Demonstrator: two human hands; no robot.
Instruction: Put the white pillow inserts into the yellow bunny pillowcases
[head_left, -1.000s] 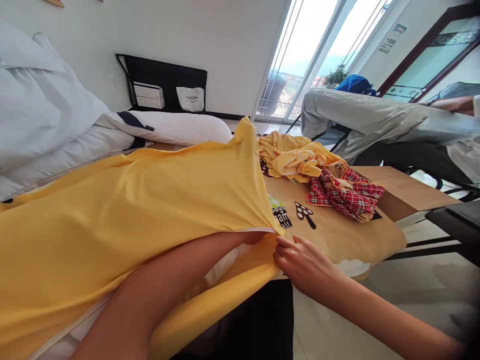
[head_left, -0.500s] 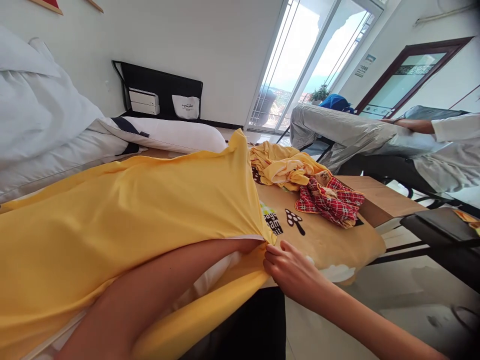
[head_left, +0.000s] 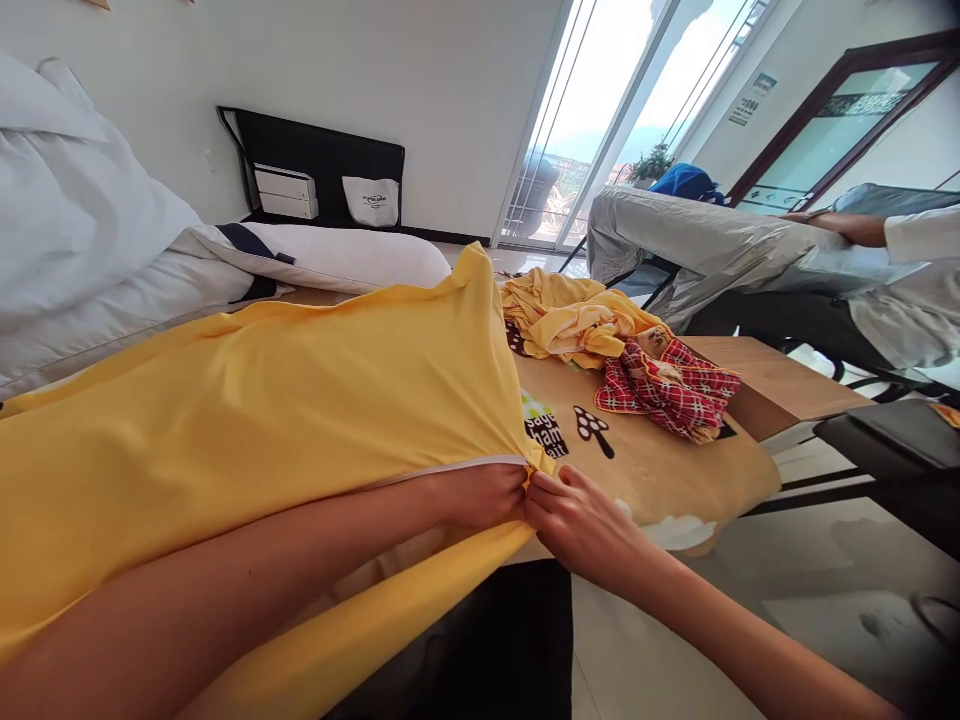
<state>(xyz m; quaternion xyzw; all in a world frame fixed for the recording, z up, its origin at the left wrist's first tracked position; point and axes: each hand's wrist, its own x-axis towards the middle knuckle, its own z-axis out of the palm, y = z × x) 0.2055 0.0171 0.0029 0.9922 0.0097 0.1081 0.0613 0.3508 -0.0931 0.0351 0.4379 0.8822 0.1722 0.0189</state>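
Observation:
A long yellow pillowcase (head_left: pixel 300 400) stretches across the left and middle of the view, with a pale strip along the edge of its opening. Through that opening runs my left arm, partly under the cloth. My left hand (head_left: pixel 491 495) is closed at the corner of the opening, its fingertips partly hidden. Against it, my right hand (head_left: pixel 574 515) pinches the same corner from outside. Some whitish material shows dimly inside the opening, below my left forearm.
Crumpled yellow cloth (head_left: pixel 574 315) and a red plaid cloth (head_left: pixel 671 390) lie on a tan printed table cover (head_left: pixel 645 480). White bedding (head_left: pixel 82 200) and a white pillow (head_left: pixel 360 255) lie at left. A seated person's arm (head_left: pixel 862 228) shows at right, near a black chair (head_left: pixel 892 435).
My left hand has come further into sight at the opening and now meets my right hand at the corner. My right hand keeps its pinch. The view has shifted slightly.

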